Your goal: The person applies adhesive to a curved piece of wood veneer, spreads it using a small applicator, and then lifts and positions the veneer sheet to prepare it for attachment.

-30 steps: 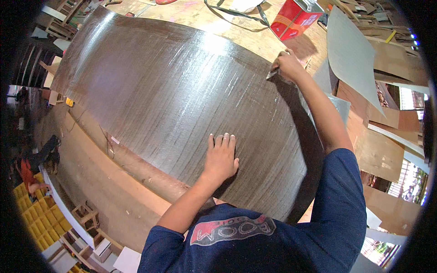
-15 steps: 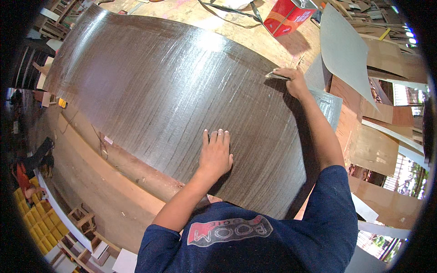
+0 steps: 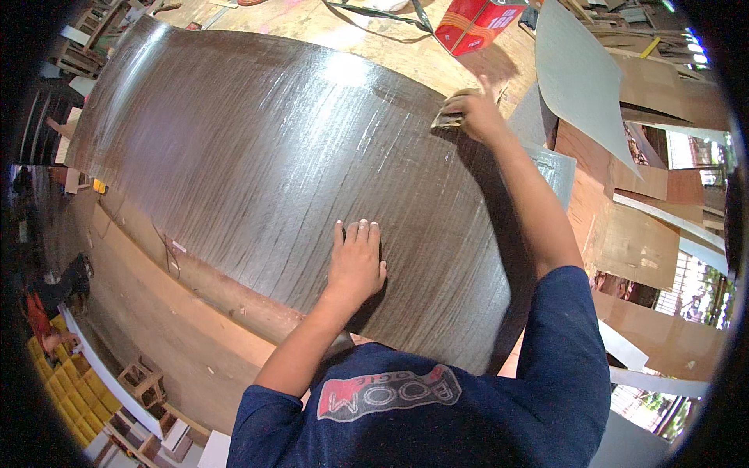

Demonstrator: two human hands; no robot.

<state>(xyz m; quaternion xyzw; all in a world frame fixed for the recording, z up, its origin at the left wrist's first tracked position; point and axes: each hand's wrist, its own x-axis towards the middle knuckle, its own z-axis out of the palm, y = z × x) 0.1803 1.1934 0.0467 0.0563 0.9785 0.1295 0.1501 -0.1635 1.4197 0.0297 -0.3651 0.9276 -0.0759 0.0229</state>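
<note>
A large, dark wood-grain laminate sheet (image 3: 257, 156) lies across the bench in front of me, with glossy wet-looking streaks over it. My left hand (image 3: 357, 261) rests palm down on its near part, fingers stretched out and holding nothing. Over the sheet's far right edge, my right hand (image 3: 477, 113) is closed on a thin, flat scraper (image 3: 446, 119), pale with dark smears. The scraper's exact shape is partly covered by my fingers. It is at the sheet's surface; whether it touches cannot be made out.
A red square can (image 3: 476, 27) stands on the wooden bench top (image 3: 312, 19) beyond the sheet, beside a dark strap (image 3: 382, 14). Pale thin boards (image 3: 581, 78) and plywood pieces (image 3: 636, 242) lean at the right. A yellow crate-like stack (image 3: 66, 382) sits at the lower left.
My right hand has moved away from me and a little left along the sheet's edge with the scraper. The left hand stays flat on the sheet. The whole view has shifted slightly.
</note>
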